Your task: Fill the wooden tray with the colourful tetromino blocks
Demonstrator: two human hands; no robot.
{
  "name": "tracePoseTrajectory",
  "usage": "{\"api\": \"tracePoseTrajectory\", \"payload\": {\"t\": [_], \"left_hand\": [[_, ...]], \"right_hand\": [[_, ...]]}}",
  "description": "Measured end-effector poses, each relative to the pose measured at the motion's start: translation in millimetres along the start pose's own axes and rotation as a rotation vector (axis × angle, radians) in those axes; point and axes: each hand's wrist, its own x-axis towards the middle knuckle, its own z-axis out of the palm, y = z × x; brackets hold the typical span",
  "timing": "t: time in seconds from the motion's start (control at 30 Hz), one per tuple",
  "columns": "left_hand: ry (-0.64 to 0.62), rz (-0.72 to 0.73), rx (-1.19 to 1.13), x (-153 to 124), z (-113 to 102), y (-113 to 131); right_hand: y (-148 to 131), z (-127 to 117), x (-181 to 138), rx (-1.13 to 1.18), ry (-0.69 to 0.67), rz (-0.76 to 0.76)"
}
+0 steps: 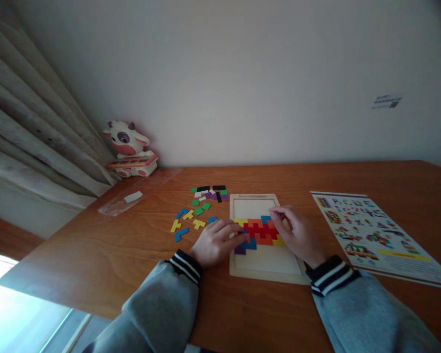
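Observation:
A pale wooden puzzle board [264, 262] lies flat on the table. Interlocking pieces cross its middle in a band: red pieces [260, 230] at the centre, with orange, yellow, blue and purple ones around them. My left hand [216, 241] rests over the board's left edge, fingers stretched onto the pieces at that end and hiding some of them. On the other side, my right hand [297, 233] hovers at the band's right end, thumb and forefinger apart near a blue piece [265, 219]. I see nothing held in either hand.
Loose coloured pieces [198, 211] lie scattered left of the board. A printed pattern sheet [375, 235] is on the right. Toward the back left are a clear plastic bag [113, 208] and a toy cow with a keyboard [132, 149]. A wall stands behind the table [150, 260].

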Motion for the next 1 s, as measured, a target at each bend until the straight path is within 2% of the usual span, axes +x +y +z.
{"api": "tracePoseTrajectory", "payload": {"t": [0.1, 0.2, 0.27, 0.4, 0.57, 0.67, 0.77, 0.87, 1.0], "left_hand": [[0.11, -0.122, -0.086, 20.3, 20.5, 10.5], [0.233, -0.26, -0.335, 36.1, 38.1, 14.7], [0.268, -0.35, -0.473, 41.6, 43.8, 15.2], [0.275, -0.515, -0.543, 41.0, 41.6, 12.9], [0.257, -0.486, -0.526, 36.4, 35.8, 10.5], [0.244, -0.547, -0.549, 34.8, 37.1, 11.6], [0.252, -0.648, -0.614, 33.0, 39.9, 12.8], [0.28, -0.724, -0.687, 32.9, 40.6, 13.8], [0.259, -0.814, -0.741, 36.2, 37.2, 16.6]], "right_hand": [[-4.3, 2.2, -1.4, 0.018, -0.08, -0.065], [-7.3, 1.8, -2.6, 0.057, -0.14, -0.117], [-8.8, 0.3, -2.9, 0.095, -0.149, -0.12], [-13.7, -1.4, -3.2, 0.152, -0.154, -0.105], [-20.5, 2.3, -3.7, 0.191, -0.177, -0.105], [-17.3, 2.9, -3.0, 0.19, -0.125, -0.022], [-5.8, 2.0, -2.2, 0.189, -0.005, 0.164], [10.1, 1.5, -1.7, 0.287, 0.091, 0.342], [26.8, -0.4, 1.3, 0.35, 0.173, 0.415]]}}
